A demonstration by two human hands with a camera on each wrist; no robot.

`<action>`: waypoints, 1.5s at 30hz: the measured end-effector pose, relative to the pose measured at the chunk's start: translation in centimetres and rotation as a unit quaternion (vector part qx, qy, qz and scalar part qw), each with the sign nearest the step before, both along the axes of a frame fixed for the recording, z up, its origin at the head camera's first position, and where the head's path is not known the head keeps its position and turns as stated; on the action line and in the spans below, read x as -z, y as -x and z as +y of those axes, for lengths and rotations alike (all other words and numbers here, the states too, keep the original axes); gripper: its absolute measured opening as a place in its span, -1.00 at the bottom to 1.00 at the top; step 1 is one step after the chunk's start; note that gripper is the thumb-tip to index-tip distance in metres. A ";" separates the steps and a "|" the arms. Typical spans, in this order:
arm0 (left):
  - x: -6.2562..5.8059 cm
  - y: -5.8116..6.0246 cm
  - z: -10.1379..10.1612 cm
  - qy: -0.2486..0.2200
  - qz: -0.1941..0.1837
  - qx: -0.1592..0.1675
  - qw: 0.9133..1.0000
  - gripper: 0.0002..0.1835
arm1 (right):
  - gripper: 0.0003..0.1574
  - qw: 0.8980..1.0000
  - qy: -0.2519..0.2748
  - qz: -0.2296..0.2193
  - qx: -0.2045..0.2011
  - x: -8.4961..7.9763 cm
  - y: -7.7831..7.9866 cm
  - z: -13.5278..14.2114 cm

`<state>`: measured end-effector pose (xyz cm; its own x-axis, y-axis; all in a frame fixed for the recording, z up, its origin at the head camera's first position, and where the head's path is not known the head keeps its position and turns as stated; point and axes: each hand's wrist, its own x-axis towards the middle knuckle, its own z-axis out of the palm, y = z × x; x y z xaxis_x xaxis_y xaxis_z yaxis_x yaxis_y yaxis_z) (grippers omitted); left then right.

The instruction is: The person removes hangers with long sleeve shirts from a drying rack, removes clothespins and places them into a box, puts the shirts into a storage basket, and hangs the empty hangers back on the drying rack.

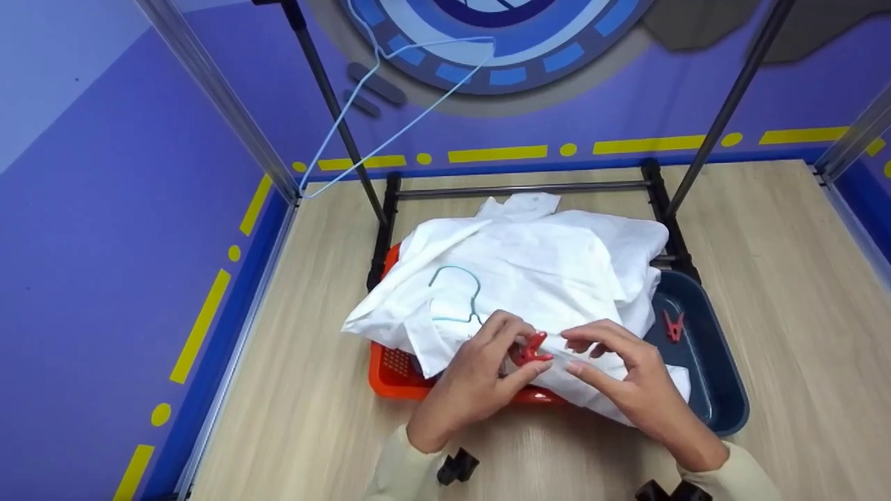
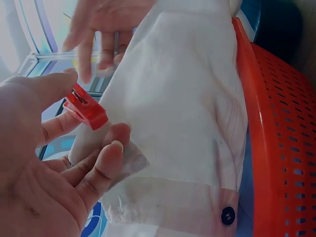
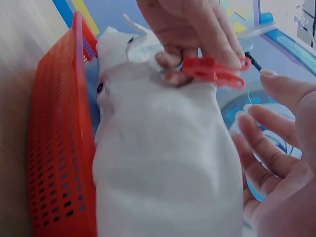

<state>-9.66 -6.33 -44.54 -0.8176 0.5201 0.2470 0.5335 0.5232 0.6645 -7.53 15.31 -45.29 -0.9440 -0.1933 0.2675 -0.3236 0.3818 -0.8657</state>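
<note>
My left hand (image 1: 477,372) pinches a red clothespin (image 1: 532,353) between thumb and fingers, over the near edge of a white shirt (image 1: 536,268). The left wrist view has the clothespin (image 2: 91,109) at the cloth's edge, with the other fingers behind a fold. Just to its right, my right hand (image 1: 630,365) is held with thumb and fingers apart; nothing shows between them in the right wrist view. A teal hanger hook (image 1: 477,289) sticks out of the shirt. A dark button (image 2: 228,216) shows on the white cloth in the left wrist view.
Beneath the shirt are an orange-red perforated basket (image 1: 397,386) and a dark blue tub (image 1: 731,390), which holds another red clothespin (image 1: 673,326). A black rack (image 1: 522,188) stands behind. At upper left hangs a light blue hanger (image 1: 411,125).
</note>
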 end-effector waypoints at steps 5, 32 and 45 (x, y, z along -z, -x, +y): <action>0.3 0.1 -0.1 -0.027 0.016 0.013 0.999 -0.64 | -0.48 0.998 0.002 0.050 -0.031 -0.1 0.2 -0.6; 0.6 0.4 -0.2 -0.082 -0.018 0.035 0.996 -0.58 | -0.56 0.991 0.081 0.106 -0.024 -2.3 -0.4 0.0; 0.8 0.4 -0.2 -0.095 0.016 0.039 0.995 -0.64 | -0.61 0.987 0.090 0.116 0.065 -1.5 0.2 4.5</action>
